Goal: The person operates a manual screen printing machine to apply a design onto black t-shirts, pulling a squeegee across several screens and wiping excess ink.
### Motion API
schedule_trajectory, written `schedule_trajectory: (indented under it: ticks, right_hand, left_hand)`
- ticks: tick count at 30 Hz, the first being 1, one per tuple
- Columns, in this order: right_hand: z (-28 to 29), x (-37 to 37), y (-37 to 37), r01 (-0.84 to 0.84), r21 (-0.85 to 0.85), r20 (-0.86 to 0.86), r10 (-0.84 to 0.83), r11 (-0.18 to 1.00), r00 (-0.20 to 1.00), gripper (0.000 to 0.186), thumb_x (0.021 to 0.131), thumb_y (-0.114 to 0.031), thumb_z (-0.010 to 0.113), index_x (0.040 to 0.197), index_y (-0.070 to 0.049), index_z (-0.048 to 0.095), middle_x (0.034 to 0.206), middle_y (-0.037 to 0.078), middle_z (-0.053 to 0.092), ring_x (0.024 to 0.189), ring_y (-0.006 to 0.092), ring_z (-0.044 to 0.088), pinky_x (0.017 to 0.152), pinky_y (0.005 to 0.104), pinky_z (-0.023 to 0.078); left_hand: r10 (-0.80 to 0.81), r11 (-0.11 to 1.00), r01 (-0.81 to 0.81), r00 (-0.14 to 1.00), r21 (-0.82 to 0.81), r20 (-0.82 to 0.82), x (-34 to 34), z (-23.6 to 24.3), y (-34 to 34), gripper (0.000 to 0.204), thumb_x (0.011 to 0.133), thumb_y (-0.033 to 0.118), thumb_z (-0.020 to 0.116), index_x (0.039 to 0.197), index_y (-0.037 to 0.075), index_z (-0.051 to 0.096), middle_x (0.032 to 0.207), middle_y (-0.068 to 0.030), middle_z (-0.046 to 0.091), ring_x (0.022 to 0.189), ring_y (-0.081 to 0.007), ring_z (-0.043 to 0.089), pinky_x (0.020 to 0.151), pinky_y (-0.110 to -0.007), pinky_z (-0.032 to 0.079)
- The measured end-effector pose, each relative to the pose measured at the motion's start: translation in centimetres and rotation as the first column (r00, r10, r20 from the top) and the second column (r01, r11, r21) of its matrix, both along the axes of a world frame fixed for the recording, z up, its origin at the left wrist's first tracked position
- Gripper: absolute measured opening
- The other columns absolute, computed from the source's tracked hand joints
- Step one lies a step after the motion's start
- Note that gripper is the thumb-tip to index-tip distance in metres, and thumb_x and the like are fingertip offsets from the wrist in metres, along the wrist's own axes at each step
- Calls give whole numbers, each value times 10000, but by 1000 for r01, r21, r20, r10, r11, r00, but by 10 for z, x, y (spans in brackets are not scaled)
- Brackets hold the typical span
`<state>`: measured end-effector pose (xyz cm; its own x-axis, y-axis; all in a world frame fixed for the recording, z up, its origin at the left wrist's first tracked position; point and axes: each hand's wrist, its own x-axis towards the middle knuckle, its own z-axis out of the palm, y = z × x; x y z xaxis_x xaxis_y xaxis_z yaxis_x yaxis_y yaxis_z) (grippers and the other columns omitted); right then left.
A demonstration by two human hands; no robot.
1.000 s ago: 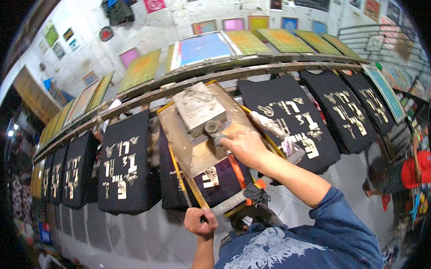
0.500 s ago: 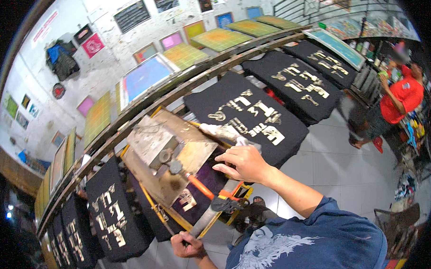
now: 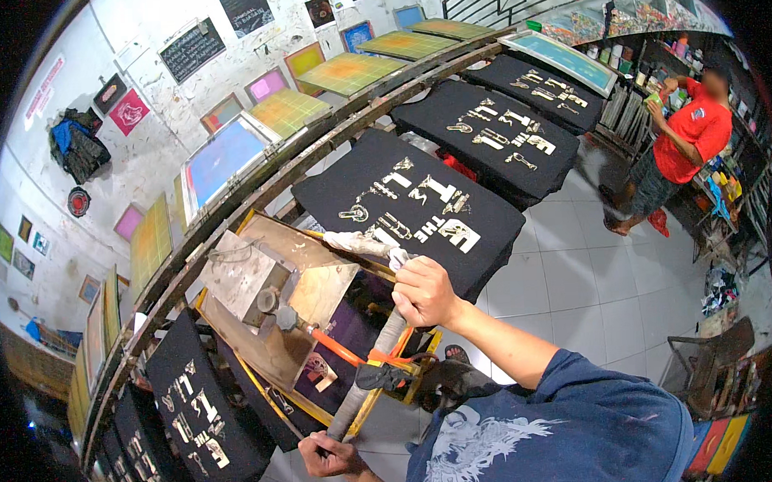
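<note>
A grey wrapped bar handle runs along the near side of a yellow metal frame. My left hand is closed round its lower end, and my right hand is closed at its upper end, beside a dirty white rag. On the frame rests a metal heater-like box with a round valve-like fitting and an orange hose. Dark tape or cloth wraps the middle of the bar. Beneath lies a black printed shirt, partly hidden by the frame.
Black shirts with cream print lie along a long curved-looking rail on both sides. Screen frames lean behind it. A person in a red shirt stands at right near shelves. Pale floor tiles lie on the near side.
My right hand was raised with fingers apart and has closed at the bar's upper end. My left hand stays on the lower end. The whole view has shifted.
</note>
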<state>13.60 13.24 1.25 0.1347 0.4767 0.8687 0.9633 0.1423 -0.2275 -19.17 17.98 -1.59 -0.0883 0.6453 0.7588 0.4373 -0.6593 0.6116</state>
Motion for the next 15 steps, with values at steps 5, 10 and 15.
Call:
schedule_trajectory:
  ticks: [5, 10, 15]
  right_hand:
    - [-2, 2, -1, 10, -3, 6, -10, 1000, 1000, 214, 851, -146, 624, 661, -91, 543, 700, 69, 475, 685, 268, 525, 651, 409, 428]
    - [-4, 2, -2, 15, 1, 12, -15, 1000, 1000, 209, 843, -157, 618, 660, -95, 541, 703, 68, 476, 684, 267, 523, 646, 411, 427]
    - [-8, 6, -1, 28, -7, 37, -28, 1000, 999, 170, 800, -180, 629, 666, -100, 561, 723, 76, 515, 707, 283, 552, 670, 424, 447]
  left_hand:
    - [9, 1000, -9, 1000, -18, 7, 1, -2, 0, 256, 940, 46, 555, 692, -11, 523, 630, -121, 524, 558, -274, 516, 576, -388, 424]
    - [-4, 1000, 4, 1000, -5, -13, -2, -3, -1, 256, 954, 80, 591, 717, -13, 565, 638, -121, 561, 587, -262, 549, 602, -381, 468]
    - [-40, 999, 40, 999, 13, 37, -5, -15, 2, 244, 924, 42, 559, 687, -17, 546, 624, -135, 537, 564, -295, 515, 586, -397, 432]
